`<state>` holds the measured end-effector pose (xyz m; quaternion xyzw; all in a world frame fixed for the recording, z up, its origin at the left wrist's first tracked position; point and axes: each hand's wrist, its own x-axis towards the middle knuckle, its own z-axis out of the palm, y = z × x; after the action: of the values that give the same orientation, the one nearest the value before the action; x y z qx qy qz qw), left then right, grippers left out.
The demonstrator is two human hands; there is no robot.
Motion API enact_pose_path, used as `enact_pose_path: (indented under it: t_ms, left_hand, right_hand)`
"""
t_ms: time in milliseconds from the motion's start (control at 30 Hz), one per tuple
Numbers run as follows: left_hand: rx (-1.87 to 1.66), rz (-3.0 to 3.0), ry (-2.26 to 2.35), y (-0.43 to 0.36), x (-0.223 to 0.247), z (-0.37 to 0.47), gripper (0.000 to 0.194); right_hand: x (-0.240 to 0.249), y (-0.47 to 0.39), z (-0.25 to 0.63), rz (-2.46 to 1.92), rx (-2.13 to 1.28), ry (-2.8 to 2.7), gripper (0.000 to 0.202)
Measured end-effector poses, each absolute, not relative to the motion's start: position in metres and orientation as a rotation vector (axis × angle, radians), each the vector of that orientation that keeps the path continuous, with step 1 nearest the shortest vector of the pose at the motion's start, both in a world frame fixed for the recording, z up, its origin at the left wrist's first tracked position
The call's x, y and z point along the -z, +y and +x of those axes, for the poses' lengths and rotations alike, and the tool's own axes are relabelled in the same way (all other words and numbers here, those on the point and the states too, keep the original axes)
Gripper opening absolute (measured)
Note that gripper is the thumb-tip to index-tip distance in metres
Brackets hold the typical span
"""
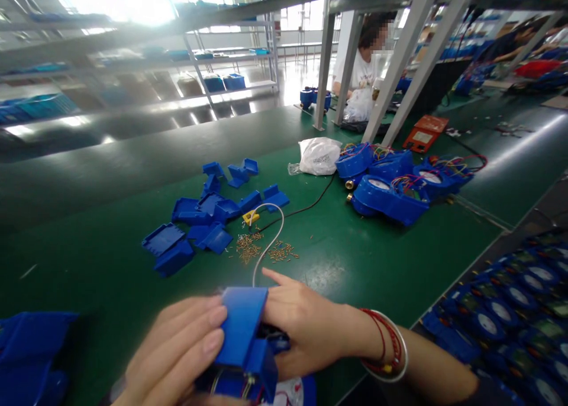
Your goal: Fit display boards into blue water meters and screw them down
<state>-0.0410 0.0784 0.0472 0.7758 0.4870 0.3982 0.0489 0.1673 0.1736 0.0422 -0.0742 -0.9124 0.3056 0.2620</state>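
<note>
At the bottom centre, my left hand (177,347) presses its fingers over a blue plastic cover (242,326) on a blue meter unit (262,364). My right hand (306,320) grips the unit from the other side, its index finger stretched out and some fingers hidden behind the cover. A thin white cable (283,222) loops up from behind the cover towards a small yellow piece (251,218). Small brass-coloured screws (248,249) lie in two loose piles just beyond my hands. Several blue plastic covers (189,209) are scattered to the left of them.
Several blue meters (390,199) with loose wires stand at right, beside a white plastic bag (319,156). An orange box (426,132) sits behind them. More meters (510,311) fill the lower right. Metal posts (399,63) rise near a seated person (361,68).
</note>
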Motion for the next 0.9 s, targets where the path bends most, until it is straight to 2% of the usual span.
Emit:
enact_pose_path:
  t_ms: [100, 300, 567, 900]
  left_hand:
    - [-1.335, 2.302, 1.393, 0.097, -0.037, -0.045, 0.069]
    - [-1.207, 2.170, 1.316, 0.106, -0.030, -0.029, 0.064]
    - [-1.013, 2.048, 1.558, 0.109, -0.033, -0.013, 0.051]
    - [-0.970, 2.034, 1.710, 0.101, -0.022, -0.012, 0.049]
  right_hand:
    - [-0.040, 0.159, 0.176, -0.367, -0.849, -2.352, 0.030]
    - [-0.029, 0.127, 0.188, -0.538, -0.776, -2.232, 0.035]
    - [-0.017, 0.114, 0.192, -0.657, -0.748, -2.109, 0.031]
    - [-0.022, 0.129, 0.199, -0.683, -0.795, -2.147, 0.015]
